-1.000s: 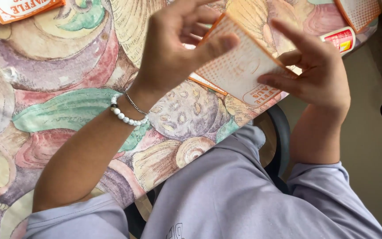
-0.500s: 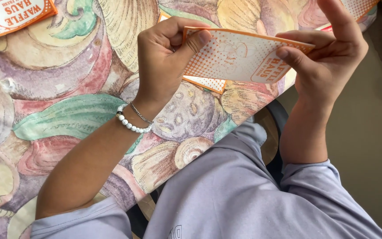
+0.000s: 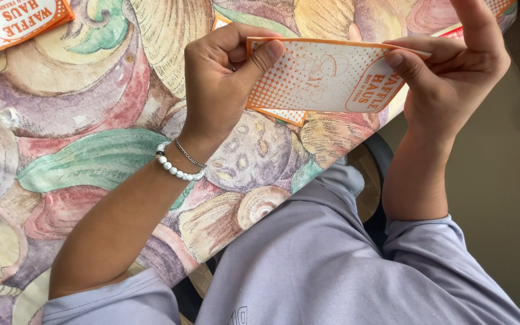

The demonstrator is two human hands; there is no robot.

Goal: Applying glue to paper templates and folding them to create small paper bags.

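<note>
Pinching our orange-dotted paper bag (image 3: 326,78) at both ends, left hand (image 3: 224,84) curled, right hand (image 3: 452,72) forefinger raised, above shell-patterned tablecloth (image 3: 91,150).

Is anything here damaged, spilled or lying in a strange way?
Nothing stands out. The left hand and right hand hold a flat orange-and-white dotted paper sleeve intact above the shell-patterned tablecloth; another orange-and-white packet lies flat at the corner.

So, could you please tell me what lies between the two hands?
In the head view, the orange-and-white paper sleeve spans between the left hand and the right hand.
</note>
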